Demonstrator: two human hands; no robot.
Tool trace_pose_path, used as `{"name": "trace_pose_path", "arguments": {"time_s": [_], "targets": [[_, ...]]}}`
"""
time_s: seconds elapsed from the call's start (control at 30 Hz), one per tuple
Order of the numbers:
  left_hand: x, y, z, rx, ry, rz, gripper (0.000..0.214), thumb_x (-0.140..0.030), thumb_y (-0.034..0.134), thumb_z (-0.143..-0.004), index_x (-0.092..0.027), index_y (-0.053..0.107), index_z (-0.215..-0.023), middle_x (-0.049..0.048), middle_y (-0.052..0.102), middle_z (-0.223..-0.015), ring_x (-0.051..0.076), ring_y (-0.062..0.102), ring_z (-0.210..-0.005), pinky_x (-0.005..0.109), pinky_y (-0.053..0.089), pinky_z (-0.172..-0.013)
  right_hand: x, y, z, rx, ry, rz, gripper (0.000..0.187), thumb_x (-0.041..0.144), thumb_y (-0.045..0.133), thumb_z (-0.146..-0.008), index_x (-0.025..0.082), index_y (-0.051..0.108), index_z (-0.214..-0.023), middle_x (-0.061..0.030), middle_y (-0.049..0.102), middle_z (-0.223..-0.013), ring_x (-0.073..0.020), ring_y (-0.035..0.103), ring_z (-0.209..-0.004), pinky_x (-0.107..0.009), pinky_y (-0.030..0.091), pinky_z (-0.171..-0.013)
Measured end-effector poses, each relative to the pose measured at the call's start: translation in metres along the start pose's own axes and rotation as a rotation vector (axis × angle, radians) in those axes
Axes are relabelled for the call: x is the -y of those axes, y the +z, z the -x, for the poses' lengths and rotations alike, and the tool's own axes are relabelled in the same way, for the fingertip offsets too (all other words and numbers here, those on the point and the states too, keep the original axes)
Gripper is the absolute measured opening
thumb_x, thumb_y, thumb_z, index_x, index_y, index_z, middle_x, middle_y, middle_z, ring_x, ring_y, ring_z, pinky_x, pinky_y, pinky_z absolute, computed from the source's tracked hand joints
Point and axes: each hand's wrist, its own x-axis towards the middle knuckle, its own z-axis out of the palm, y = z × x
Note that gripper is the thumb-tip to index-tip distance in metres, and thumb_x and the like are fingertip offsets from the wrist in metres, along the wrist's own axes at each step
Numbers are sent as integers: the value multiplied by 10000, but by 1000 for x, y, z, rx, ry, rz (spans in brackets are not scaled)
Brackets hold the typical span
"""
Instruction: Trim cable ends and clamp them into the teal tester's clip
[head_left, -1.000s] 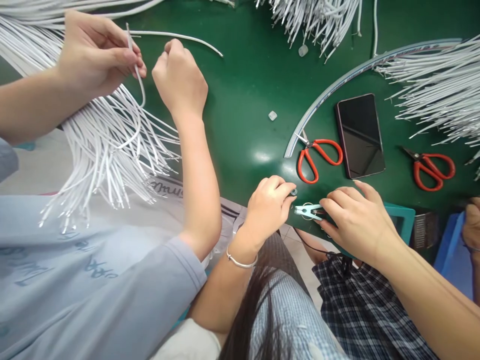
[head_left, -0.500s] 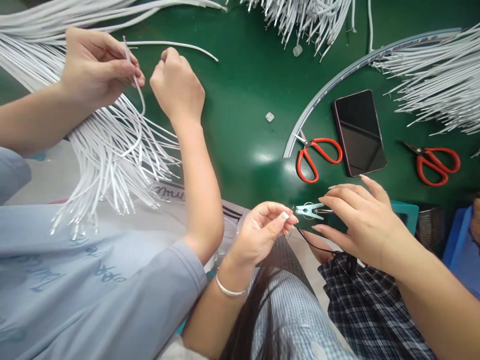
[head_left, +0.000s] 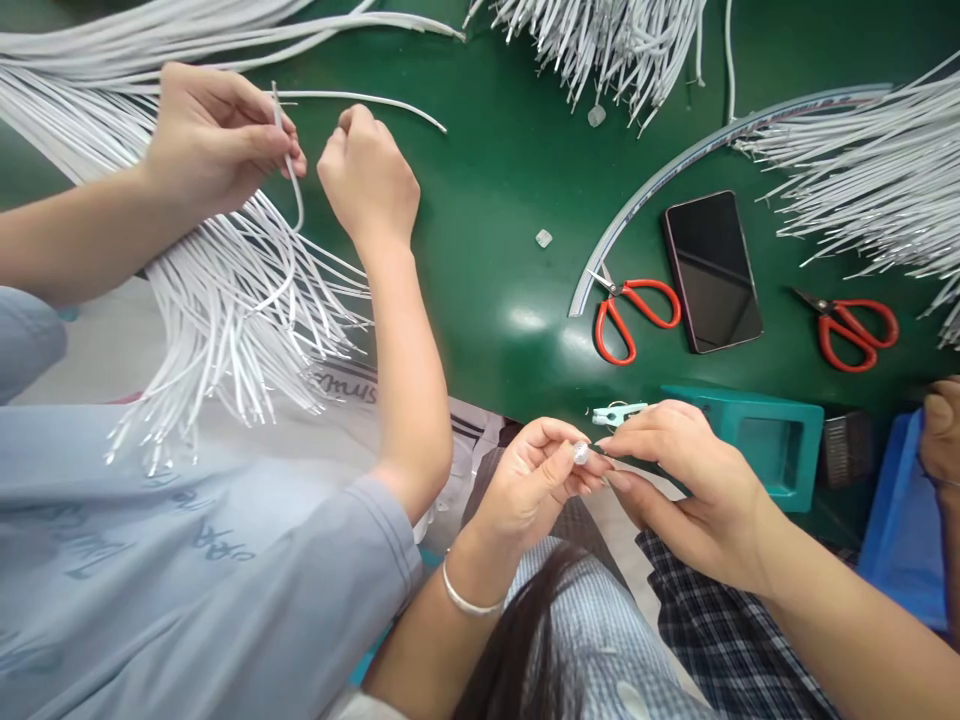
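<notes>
My left hand [head_left: 534, 478], with a silver bracelet on the wrist, pinches a small clear cap [head_left: 580, 452] between thumb and forefinger just off the table's near edge. My right hand [head_left: 679, 462] is closed in a pinch right beside it, fingertips meeting the cap, with a short dark wire end showing between them. A pale blue clip [head_left: 618, 412] sits at the edge of the green table [head_left: 487, 230], just above both hands.
A co-worker's hands [head_left: 225, 135] at the upper left handle one white cable [head_left: 289, 170] from a large bundle [head_left: 225, 310]. Two red scissors [head_left: 634, 312] [head_left: 851, 328], a black phone [head_left: 711, 270], a teal box [head_left: 757, 438], loose clear caps [head_left: 544, 238] and more cable bundles [head_left: 862, 185] are around.
My right hand has left the clip and drawn in to meet my left hand, which has risen slightly with the cap. The co-worker's hands have barely shifted.
</notes>
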Motion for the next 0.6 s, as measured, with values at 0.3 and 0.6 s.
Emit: {"name": "trace_pose_path", "arguments": {"time_s": [0.3,0.6], "targets": [[8,2,2,-49,125,-175,181,-256,796,-758,-151,662,-819,24,692,-811,99,657,-759,175,517,-663,3,3,4,-45,59,1,190,137,621,-878,202,552,-1043,-18,601,-955,-123,543,-954,-310,435,-885],[5,-4,1,7,114,-225,238,-207,805,-740,-125,589,-794,7,645,-748,50,585,-644,139,465,-618,3,5,5,-2,91,-109,124,103,580,-888,194,555,-967,7,594,-864,-99,534,-850,-252,428,-781]]}}
